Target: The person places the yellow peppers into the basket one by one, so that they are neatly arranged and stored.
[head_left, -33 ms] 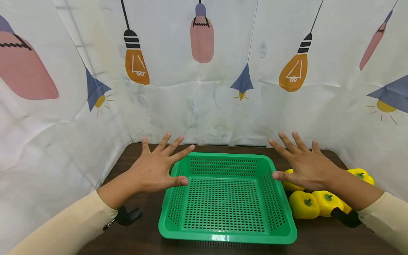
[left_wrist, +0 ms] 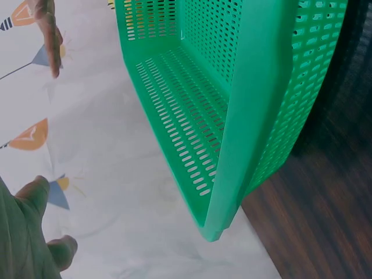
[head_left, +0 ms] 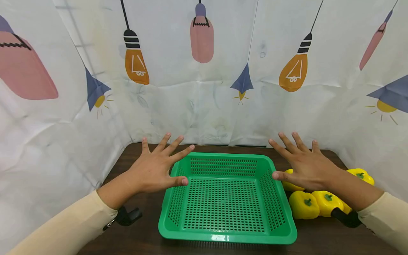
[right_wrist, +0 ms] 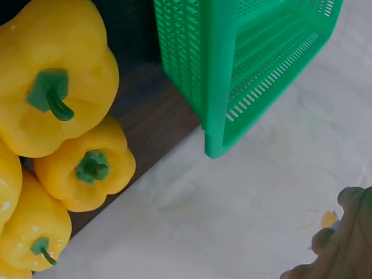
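A green plastic basket [head_left: 223,238] with slotted walls and floor stands on the dark table, nothing in it. Above its left side hovers my left hand [head_left: 156,170], fingers spread wide and holding nothing. My right hand [head_left: 306,166] is raised the same way beyond the basket's right rim. Below and beside the right hand lie several yellow bell peppers [head_left: 304,205] with green stems, some partly hidden by that hand and forearm. The right wrist view shows the peppers [right_wrist: 87,165] up close, right of the basket.
The dark wooden table [head_left: 143,230] reaches back to a white cloth [head_left: 178,106] printed with lamps and bulbs, which also hangs along both sides. A black strap mount [head_left: 127,216] sits under the left wrist, and another [head_left: 345,216] under the right.
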{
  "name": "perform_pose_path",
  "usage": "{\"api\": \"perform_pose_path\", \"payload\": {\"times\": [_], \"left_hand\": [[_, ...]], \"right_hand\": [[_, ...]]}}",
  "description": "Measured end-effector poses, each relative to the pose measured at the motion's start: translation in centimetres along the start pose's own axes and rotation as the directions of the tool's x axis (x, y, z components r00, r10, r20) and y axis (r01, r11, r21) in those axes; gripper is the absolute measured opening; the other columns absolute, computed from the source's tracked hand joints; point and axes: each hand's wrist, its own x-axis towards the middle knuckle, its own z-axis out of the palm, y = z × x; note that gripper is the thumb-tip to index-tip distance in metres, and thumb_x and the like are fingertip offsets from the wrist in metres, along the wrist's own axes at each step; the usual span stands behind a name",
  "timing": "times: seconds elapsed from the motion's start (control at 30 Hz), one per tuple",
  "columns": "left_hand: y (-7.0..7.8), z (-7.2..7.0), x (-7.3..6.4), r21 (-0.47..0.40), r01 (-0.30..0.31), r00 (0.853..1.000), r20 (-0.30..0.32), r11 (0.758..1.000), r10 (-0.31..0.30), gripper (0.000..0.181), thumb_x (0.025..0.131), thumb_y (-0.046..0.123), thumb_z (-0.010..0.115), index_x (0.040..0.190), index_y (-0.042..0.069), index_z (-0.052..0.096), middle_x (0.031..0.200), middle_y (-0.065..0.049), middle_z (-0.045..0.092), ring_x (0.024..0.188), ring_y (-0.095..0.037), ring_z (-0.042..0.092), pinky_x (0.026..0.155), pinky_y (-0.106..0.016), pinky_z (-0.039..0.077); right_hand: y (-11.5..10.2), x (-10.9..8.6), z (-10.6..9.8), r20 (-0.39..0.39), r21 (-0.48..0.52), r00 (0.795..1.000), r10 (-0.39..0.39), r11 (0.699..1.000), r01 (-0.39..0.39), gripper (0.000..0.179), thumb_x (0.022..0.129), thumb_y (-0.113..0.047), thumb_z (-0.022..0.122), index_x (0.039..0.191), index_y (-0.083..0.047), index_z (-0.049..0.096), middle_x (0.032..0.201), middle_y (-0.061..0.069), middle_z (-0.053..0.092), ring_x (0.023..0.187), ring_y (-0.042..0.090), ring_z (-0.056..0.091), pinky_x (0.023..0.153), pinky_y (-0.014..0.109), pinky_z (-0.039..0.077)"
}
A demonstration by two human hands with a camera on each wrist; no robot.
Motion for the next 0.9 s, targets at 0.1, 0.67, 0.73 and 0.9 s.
{"api": "perform_pose_path", "payload": {"times": [0.1,0.67,0.73,0.9], "left_hand": [[-0.1,0.2,0.0,-0.014,-0.006,1.000,-0.005,1.000,0.006,0.090,0.088,0.081,0.050,0.163,0.044,0.015,0.172,-0.002,0.007,0.156,-0.037,-0.003,0.101,-0.087,-0.007],[-1.7,3.1,-2.7,-0.176,0.001,1.000,-0.021,0.984,-0.005,0.087,0.091,0.069,0.061,0.163,0.042,0.020,0.172,-0.006,0.005,0.155,-0.040,-0.003,0.102,-0.087,-0.004],[-1.8,3.6,-2.9,-0.187,-0.004,1.000,-0.027,0.982,-0.001,0.087,0.092,0.067,0.062,0.163,0.041,0.020,0.172,-0.005,0.007,0.155,-0.040,-0.003,0.102,-0.086,-0.006],[-2.0,4.7,-3.7,-0.225,-0.023,0.999,-0.042,0.974,0.014,0.083,0.093,0.064,0.063,0.162,0.040,0.025,0.172,0.000,0.006,0.155,-0.039,-0.004,0.104,-0.084,-0.007]], "right_hand": [[0.1,-0.1,0.2,-0.003,0.011,1.000,0.002,1.000,-0.002,0.093,0.096,-0.068,0.054,0.166,-0.029,0.008,0.171,0.012,0.001,0.152,0.050,-0.001,0.099,0.089,0.008],[1.4,-2.7,1.3,-0.047,0.080,0.999,0.018,0.997,-0.014,0.091,0.099,-0.058,0.058,0.166,-0.029,0.004,0.172,0.006,-0.002,0.154,0.043,-0.006,0.101,0.087,0.001],[1.6,-3.0,1.5,-0.051,0.083,0.998,0.024,0.996,-0.019,0.091,0.099,-0.058,0.058,0.166,-0.029,0.004,0.172,0.005,-0.002,0.154,0.042,-0.006,0.102,0.087,0.001],[2.0,-3.5,2.0,-0.053,0.105,0.998,0.045,0.994,-0.039,0.090,0.099,-0.055,0.059,0.166,-0.030,0.005,0.172,0.003,-0.001,0.155,0.038,-0.006,0.104,0.085,-0.003]]}}
